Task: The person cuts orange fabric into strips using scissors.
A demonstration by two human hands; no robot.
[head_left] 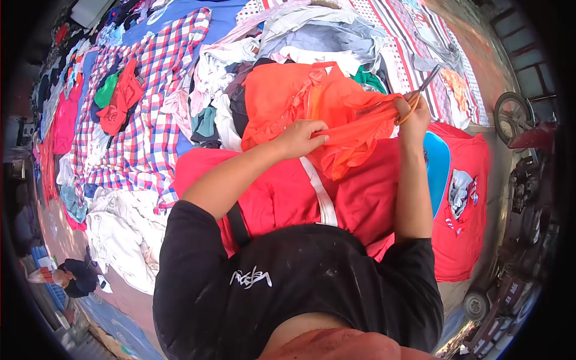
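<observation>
A bright orange garment [279, 99] is spread over my lap and the pile in front of me. The thumb and fingers of my left hand [304, 138] are closed on a stretched fold of it. At the other end of this fold, my right hand [414, 123] is closed around scissors [429, 78] with an orange handle loop. A grey blade sticks up and away from that hand. Orange cloth runs right up to the right fingers and partly hides them. Red fabric [270, 195] with a white stripe covers my legs.
Heaped clothes [324, 30] lie ahead, and a checked cloth [162, 78] bears red and green pieces at left. White cloth [123, 228] lies nearer. A blue rounded object [436, 168] and red cloth [465, 240] are at right. A person [77, 278] is at far left.
</observation>
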